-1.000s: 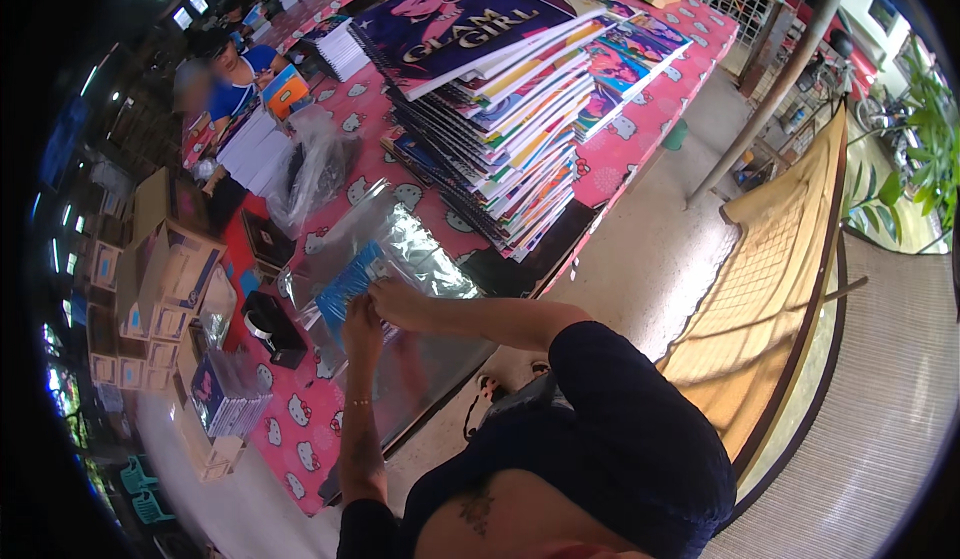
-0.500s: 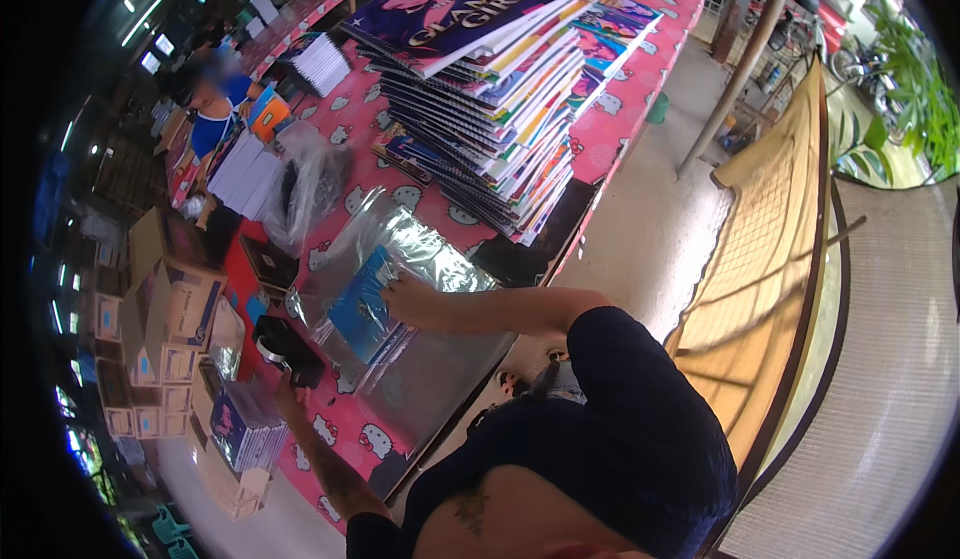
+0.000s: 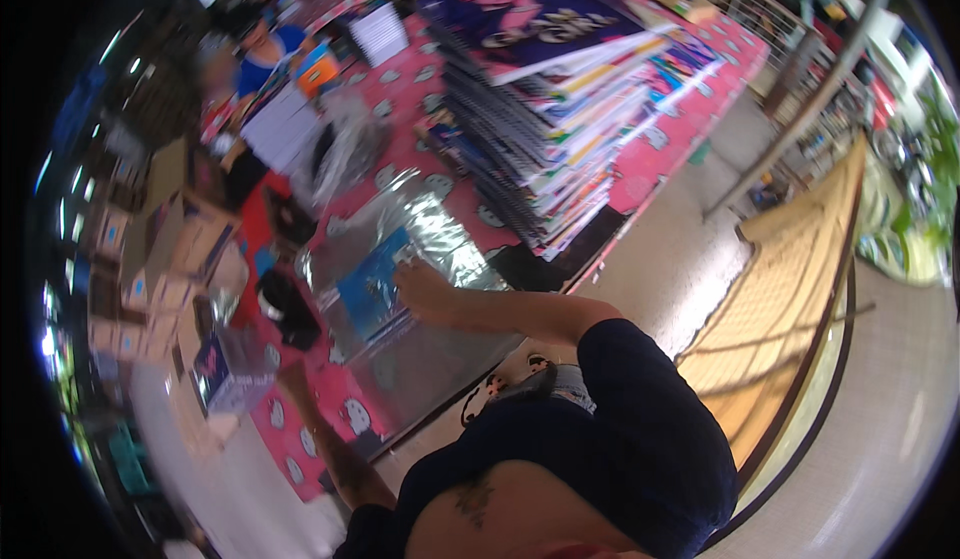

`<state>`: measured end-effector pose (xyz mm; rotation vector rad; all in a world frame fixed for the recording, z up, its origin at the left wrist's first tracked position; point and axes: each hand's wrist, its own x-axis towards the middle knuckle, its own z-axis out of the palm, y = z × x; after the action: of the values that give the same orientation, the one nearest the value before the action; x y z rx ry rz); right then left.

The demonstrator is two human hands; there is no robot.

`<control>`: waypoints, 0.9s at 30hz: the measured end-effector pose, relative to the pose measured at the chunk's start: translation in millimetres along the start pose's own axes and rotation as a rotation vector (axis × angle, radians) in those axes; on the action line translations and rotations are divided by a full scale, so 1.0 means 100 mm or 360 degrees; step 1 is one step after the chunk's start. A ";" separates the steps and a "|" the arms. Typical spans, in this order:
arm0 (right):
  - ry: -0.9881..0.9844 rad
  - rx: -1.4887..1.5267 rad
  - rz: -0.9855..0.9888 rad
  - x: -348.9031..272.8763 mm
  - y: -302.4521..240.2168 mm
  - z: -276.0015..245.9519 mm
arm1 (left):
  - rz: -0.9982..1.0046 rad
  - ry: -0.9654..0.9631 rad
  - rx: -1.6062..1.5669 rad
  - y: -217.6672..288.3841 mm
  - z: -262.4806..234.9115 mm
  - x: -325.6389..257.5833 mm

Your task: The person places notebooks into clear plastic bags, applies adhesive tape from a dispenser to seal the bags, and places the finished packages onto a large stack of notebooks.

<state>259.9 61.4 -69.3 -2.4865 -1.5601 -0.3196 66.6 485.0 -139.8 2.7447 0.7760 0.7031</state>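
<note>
As the blue packet (image 3: 368,287) lay slantwise, right hand (image 3: 424,289) met its right edge; left hand (image 3: 292,381) hung apart, lower-left; grips unclear.

The person wears a dark navy top (image 3: 480,459) with a wide, low neckline and short, loose sleeves (image 3: 650,389). A small tattoo (image 3: 475,504) marks the chest; the left hand (image 3: 294,381) and right hand (image 3: 424,292) are bare.

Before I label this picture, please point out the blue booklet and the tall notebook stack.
Blue booklet (image 3: 373,287): head view, on its upper face.
Tall notebook stack (image 3: 572,127): head view, on the page edges.
</note>
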 end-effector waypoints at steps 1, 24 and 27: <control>-0.0030 -0.0026 0.0001 -0.06 0.12 0.10 | -0.0144 -0.0086 -0.0780 0.56 0.24 0.01; 0.0079 0.0481 0.0039 0.32 0.47 0.20 | 0.0206 -0.0311 -0.0047 3.10 0.18 -0.77; 0.0083 0.0593 0.0094 0.83 0.88 0.43 | 0.0792 0.0063 -0.0076 3.49 0.19 -0.90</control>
<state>378.3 107.2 -91.4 -2.2112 -1.3768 -0.0741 162.5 142.3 -81.8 2.9058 0.0669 0.8492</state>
